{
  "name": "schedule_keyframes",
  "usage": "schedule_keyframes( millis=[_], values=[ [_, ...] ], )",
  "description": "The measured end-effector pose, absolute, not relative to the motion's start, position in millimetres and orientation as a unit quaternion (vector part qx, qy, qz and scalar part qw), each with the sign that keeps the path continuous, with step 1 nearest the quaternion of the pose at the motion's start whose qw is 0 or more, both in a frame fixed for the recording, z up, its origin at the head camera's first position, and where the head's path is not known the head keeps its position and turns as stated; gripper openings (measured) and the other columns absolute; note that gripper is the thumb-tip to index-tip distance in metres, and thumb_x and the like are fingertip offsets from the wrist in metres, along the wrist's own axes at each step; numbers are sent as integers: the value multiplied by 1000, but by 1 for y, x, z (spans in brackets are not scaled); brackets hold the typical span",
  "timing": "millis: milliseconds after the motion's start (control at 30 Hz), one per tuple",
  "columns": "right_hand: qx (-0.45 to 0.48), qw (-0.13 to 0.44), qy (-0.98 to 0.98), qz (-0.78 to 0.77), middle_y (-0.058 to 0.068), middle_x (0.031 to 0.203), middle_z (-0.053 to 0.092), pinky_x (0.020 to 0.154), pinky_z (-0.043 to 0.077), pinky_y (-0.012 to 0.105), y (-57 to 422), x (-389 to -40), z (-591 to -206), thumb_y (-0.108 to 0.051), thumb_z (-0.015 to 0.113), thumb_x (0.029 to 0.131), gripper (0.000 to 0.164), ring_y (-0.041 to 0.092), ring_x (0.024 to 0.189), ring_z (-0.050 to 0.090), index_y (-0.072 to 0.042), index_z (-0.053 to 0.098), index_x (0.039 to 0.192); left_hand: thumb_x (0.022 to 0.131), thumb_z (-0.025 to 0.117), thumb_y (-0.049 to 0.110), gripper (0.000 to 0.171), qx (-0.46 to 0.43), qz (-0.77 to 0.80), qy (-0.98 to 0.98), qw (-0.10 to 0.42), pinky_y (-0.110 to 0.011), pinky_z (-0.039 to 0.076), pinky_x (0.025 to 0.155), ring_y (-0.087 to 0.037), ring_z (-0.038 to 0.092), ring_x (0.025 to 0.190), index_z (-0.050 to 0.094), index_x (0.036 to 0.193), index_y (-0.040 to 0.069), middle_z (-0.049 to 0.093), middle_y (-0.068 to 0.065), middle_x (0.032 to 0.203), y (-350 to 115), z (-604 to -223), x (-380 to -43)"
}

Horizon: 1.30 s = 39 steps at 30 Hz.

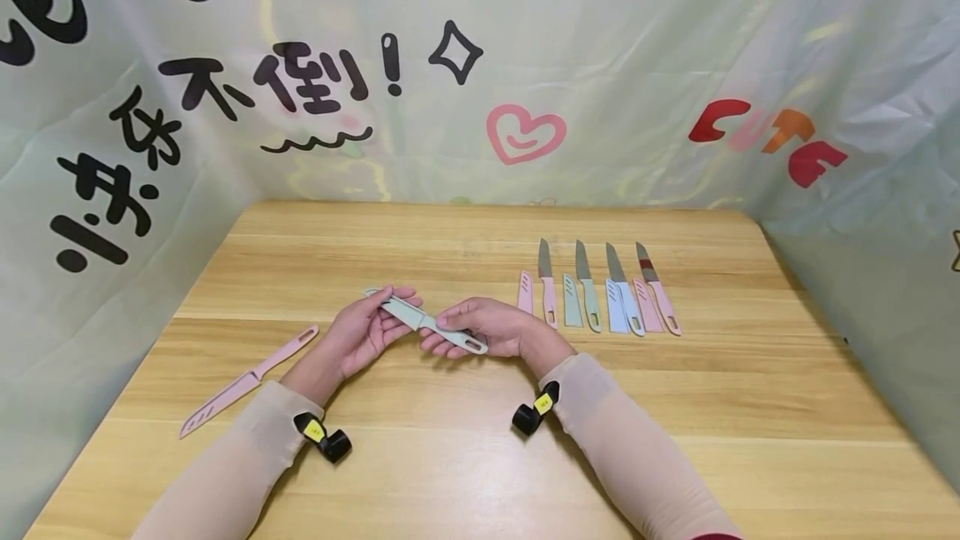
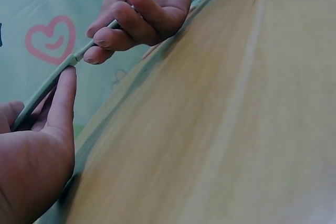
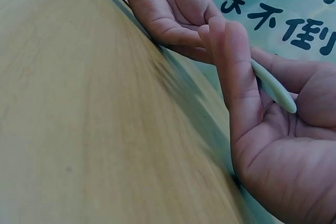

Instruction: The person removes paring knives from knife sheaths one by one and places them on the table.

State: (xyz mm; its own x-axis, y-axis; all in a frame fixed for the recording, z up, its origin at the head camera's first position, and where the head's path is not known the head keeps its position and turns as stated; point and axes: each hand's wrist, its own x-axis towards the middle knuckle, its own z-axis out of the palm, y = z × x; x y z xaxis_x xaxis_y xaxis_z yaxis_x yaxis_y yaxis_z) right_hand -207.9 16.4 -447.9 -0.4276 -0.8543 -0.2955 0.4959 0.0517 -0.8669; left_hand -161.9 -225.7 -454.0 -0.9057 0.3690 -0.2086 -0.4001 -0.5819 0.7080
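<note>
A pale green knife in its matching sheath (image 1: 402,312) is held up between both hands over the middle of the table. My left hand (image 1: 362,335) pinches the sheath, thumb on top and fingers beneath. At the other end, my right hand (image 1: 487,325) holds the slotted handle (image 1: 467,341) between thumb and fingers. Sheath and handle meet in one line, and no bare blade shows between them. From the left wrist view, the knife appears as a thin edge. In the right wrist view, only the handle's end (image 3: 278,93) shows beside the thumb.
A pink sheathed knife (image 1: 247,377) lies slanted on the wooden table (image 1: 450,457), left of my left forearm. Back right, several unsheathed knives stand in a row, including a green one (image 1: 588,294) and a blue one (image 1: 621,282), each beside its sheath. A printed curtain (image 1: 615,65) surrounds the table.
</note>
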Motion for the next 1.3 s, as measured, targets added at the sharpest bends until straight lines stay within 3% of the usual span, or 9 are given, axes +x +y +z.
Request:
schedule_keyframes(
  millis=[833,1300],
  values=[
    [-170,511,505,-674,20,109,69,80,59,29,21,-210,-444,-8,43,105,36,22,91,69,17,48,131,107,39,26,37,-23,894,390,217,-37,48,100,-29,60,117,58,124,-2,65,-17,122,-225,-455,-162],
    [-184,516,516,-658,22,112,68,84,59,36,22,-209,-445,-10,46,104,36,26,95,69,17,52,126,107,42,27,36,-16,886,405,223,-38,49,99,-29,61,114,61,121,0,65,-18,122,-224,-454,-162]
  ],
)
